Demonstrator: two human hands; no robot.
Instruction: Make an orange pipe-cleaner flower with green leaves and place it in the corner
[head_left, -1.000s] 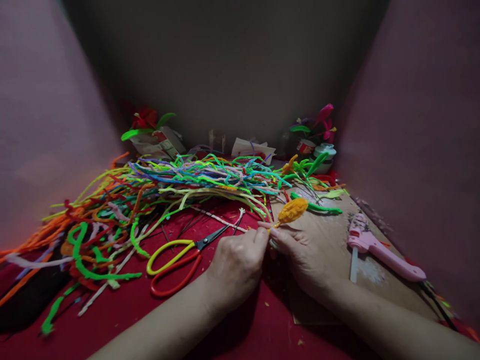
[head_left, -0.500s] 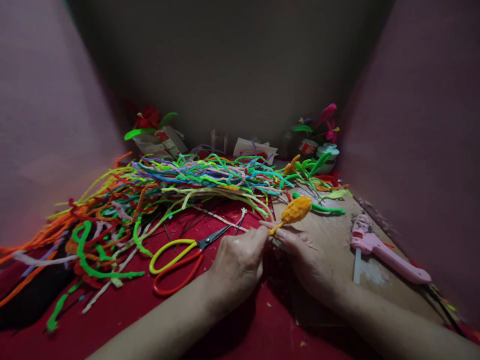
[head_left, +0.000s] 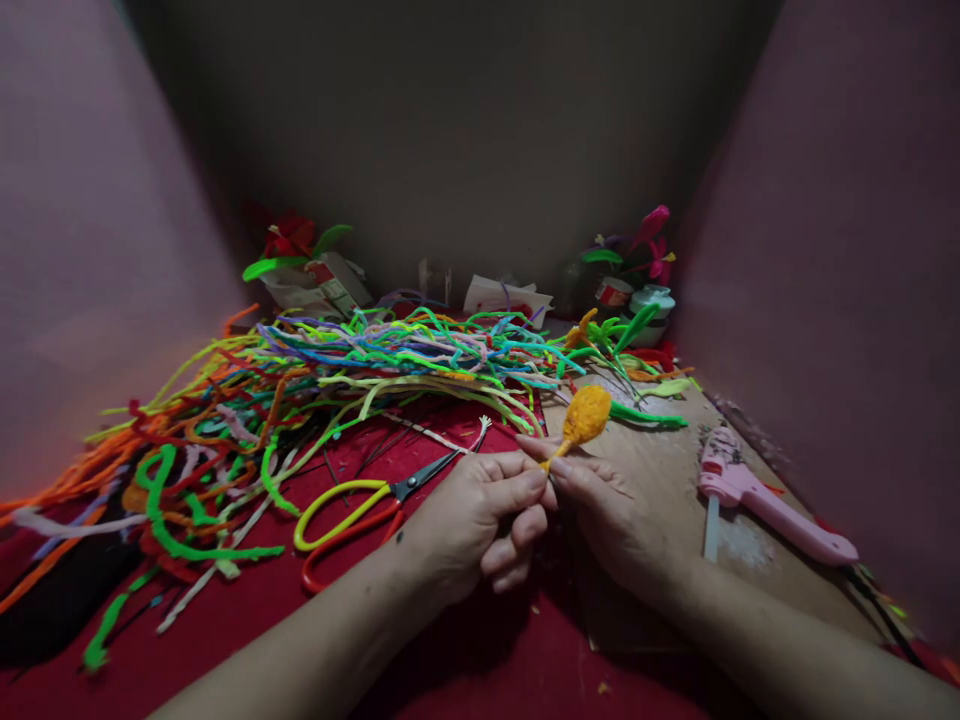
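Yellow pipe-cleaner bud (head_left: 587,413) (qty 1), R of scissors (head_left: 405,487) (1 pr.), prob. light, soft, crushable; best held by its thin stem (head_left: 557,457), likely bendy wire. L hand (head_left: 469,520) & R hand (head_left: 626,515): fingers pinching stem. Pink glue gun (head_left: 780,510) (×1) far R of scissors; pipe cleaners (head_left: 420,347) beyond scissors, too many to count.

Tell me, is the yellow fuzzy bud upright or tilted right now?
Tilted. The yellow fuzzy bud leans toward the picture's right instead of standing straight above the stem held by the left hand and right hand.
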